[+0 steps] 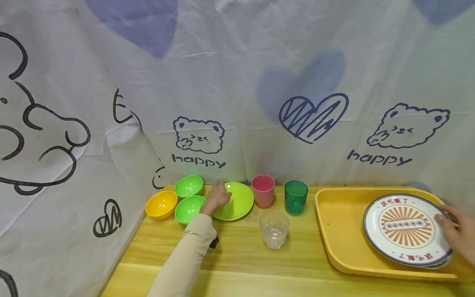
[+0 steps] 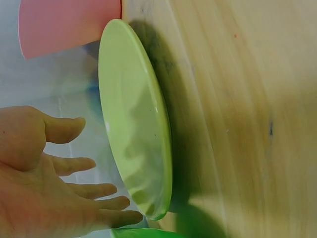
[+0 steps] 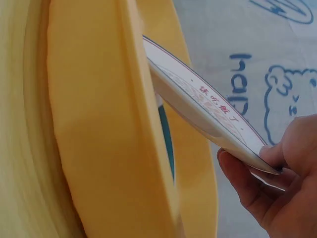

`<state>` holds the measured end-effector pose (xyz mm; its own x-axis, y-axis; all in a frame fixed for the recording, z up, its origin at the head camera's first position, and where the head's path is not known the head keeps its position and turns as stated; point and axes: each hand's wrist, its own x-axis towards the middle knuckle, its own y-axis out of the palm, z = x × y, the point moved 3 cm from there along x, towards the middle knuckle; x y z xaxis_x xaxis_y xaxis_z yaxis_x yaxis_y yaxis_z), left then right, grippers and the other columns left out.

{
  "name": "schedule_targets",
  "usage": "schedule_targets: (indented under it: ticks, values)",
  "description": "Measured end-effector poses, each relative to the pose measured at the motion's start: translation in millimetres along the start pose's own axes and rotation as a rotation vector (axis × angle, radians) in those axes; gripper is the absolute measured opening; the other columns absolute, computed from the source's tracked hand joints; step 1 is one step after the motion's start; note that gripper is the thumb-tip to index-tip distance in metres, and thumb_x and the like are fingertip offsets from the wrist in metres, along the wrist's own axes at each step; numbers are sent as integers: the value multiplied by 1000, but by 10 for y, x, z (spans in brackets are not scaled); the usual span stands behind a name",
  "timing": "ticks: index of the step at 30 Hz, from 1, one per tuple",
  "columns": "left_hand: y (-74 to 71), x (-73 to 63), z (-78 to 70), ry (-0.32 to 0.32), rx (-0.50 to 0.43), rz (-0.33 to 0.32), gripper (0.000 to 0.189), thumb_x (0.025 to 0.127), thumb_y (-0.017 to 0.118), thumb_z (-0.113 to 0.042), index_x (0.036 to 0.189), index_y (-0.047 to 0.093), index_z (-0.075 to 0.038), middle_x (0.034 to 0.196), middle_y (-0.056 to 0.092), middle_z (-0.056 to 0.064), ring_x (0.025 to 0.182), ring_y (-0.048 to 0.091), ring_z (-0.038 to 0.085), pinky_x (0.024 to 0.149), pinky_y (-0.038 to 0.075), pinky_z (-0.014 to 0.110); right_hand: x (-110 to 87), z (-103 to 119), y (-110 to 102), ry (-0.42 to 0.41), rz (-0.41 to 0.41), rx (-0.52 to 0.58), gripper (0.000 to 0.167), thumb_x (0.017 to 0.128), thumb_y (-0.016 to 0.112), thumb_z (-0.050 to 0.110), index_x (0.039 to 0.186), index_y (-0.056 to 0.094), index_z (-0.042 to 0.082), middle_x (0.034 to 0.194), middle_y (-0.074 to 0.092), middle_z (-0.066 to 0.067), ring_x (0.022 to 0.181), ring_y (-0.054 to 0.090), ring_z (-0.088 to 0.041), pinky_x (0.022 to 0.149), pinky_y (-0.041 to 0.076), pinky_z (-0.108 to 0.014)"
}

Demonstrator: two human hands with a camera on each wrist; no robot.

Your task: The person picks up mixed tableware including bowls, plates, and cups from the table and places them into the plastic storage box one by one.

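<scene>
My left hand (image 1: 218, 197) hovers at the left side of a lime-green plate (image 1: 239, 202). In the left wrist view its fingers are spread and hold nothing, with the fingertips close to the plate's rim. My right hand (image 1: 458, 231) pinches the right rim of a white plate (image 1: 408, 249) with a printed sunburst and red characters, thumb on top and fingers beneath. The white plate is tilted over a yellow tray (image 1: 334, 255), its right side raised. Below it in the right wrist view, a teal edge (image 3: 167, 139) shows inside the tray.
Left of the lime plate stand two green bowls (image 1: 189, 186) and a yellow-orange bowl (image 1: 162, 204). To its right are a pink cup (image 1: 263, 192), a teal cup (image 1: 295, 198) and a clear cup (image 1: 274, 231). A printed cloth (image 1: 237, 82) hangs behind the wooden table (image 1: 241, 272).
</scene>
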<state>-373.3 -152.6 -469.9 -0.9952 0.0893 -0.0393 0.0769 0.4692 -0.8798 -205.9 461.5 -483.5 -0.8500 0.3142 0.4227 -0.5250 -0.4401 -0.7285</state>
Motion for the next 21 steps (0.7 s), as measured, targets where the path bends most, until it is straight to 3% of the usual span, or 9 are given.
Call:
schedule_targets:
  ticks: [1,3,4,6,10,11,14,17,21]
  values:
    - [2,2,10,-9,2,4,53,100,58,-15,142,43,13,146,42,37,132,43,56,115,36,59,2,-35,1,-9,-11,17,46,111,38,20,138,45,-16,111,53,-45,75,47,9,50,50,-24]
    - [2,3,28,-22,8,15,52,100,57,-14,141,43,14,144,44,37,133,43,55,115,35,59,-7,-4,-40,-27,-11,71,38,108,41,9,134,46,-19,108,50,-48,75,46,12,52,45,-14]
    - [1,1,34,-30,10,22,51,100,57,-14,141,43,14,144,44,37,133,43,55,115,35,59,-15,13,-58,-27,-19,110,32,107,43,5,132,55,-10,100,58,-38,74,47,13,53,43,-10]
    - [3,2,56,-51,17,38,50,100,55,-13,140,43,14,142,46,38,133,43,55,114,36,59,-31,78,-99,-43,-20,166,27,103,44,-4,124,55,-16,95,57,-41,71,39,20,48,34,-4]
    - [4,6,73,-85,29,69,49,100,53,-13,140,43,14,141,47,37,133,44,53,113,39,57,-51,100,-123,-60,-71,195,22,99,44,-9,115,56,-18,88,59,-37,74,25,29,49,34,-4]
    - [3,12,73,-86,39,75,47,100,53,-13,138,44,14,140,48,37,132,45,52,112,40,56,-56,99,-124,-54,-72,176,25,98,43,-11,117,47,-26,97,52,-48,77,22,30,51,32,-3]
    - [-11,27,55,-81,72,87,43,100,53,-14,131,48,15,136,50,37,129,48,51,110,42,56,-73,11,-94,13,-86,127,25,99,43,-10,120,46,-24,103,51,-44,82,14,29,57,26,-3]
    - [-30,44,54,-94,106,96,40,99,53,-13,127,50,16,136,50,37,126,49,52,109,42,57,-80,-64,-63,78,-59,87,27,101,43,-8,123,45,-24,108,46,-46,78,14,26,56,27,-5]
    - [-49,59,79,-135,134,114,43,98,53,-13,130,50,16,142,46,36,129,46,53,111,40,58,-80,-121,-52,88,-28,83,25,100,44,-11,121,45,-25,95,48,-45,68,23,20,48,32,-11]
